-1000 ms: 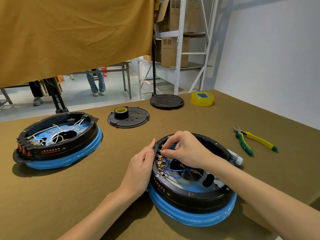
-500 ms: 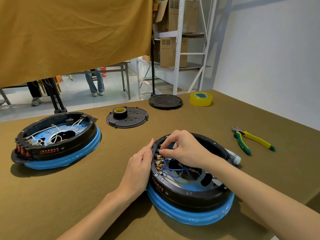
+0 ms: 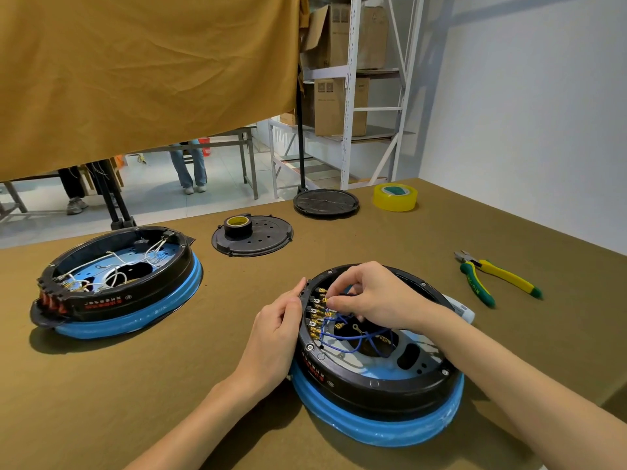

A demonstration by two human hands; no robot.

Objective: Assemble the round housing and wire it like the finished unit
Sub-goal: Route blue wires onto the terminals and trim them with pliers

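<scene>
A round black housing (image 3: 373, 385) on a blue ring sits in front of me, with blue wires (image 3: 353, 337) and a row of brass terminals (image 3: 317, 313) along its left inner wall. My left hand (image 3: 276, 337) rests against the housing's outer left rim, fingers straight. My right hand (image 3: 376, 296) reaches inside and pinches a blue wire end at the upper terminals. The finished unit (image 3: 115, 283), wired with white leads, stands at the left of the table.
A black perforated cover plate (image 3: 261, 237) bearing a black tape roll (image 3: 237, 225) lies behind. Farther back are a second black disc (image 3: 325, 202) and a yellow tape roll (image 3: 395, 197). Green-yellow pliers (image 3: 495, 278) lie at right. A white object (image 3: 461, 310) peeks from behind the housing.
My right hand's fingers have shifted slightly along the terminal row with the wire end. The left hand stays against the rim.
</scene>
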